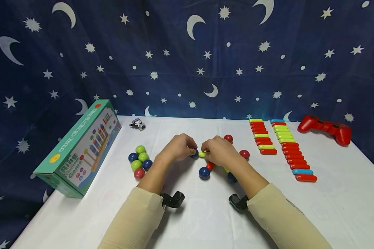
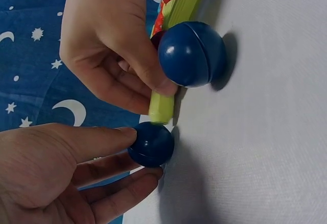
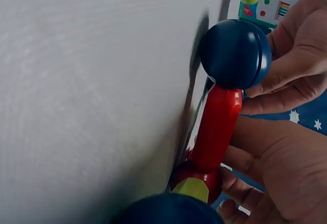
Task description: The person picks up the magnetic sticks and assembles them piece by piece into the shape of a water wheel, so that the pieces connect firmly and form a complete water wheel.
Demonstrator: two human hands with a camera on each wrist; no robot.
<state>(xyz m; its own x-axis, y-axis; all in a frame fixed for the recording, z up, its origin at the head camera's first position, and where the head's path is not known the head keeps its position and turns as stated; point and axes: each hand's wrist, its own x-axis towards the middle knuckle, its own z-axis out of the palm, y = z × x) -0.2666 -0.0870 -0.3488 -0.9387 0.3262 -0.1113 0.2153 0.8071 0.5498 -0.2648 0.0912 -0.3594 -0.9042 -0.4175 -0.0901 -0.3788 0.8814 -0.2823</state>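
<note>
In the head view my left hand (image 1: 178, 149) pinches a blue ball (image 2: 151, 145) between thumb and fingers. My right hand (image 1: 220, 152) grips a lime-green rod (image 2: 162, 106), whose end meets that ball. Nearer me, a second blue ball (image 1: 204, 173) sits on the end of a red rod (image 3: 217, 127). That rod runs to a red ball (image 3: 213, 175), partly hidden under my right hand. From there another lime-green rod (image 3: 193, 189) leads to a further blue ball (image 1: 232, 177). Two red balls, one far (image 1: 228, 138) and one to the right (image 1: 244, 154), show past my right hand.
Several loose balls (image 1: 140, 158) cluster left of my left forearm, beside a green game box (image 1: 78, 148). A small figurine (image 1: 137, 124) stands behind them. On the right lie two columns of coloured rods (image 1: 294, 152) and a red game controller (image 1: 325, 129).
</note>
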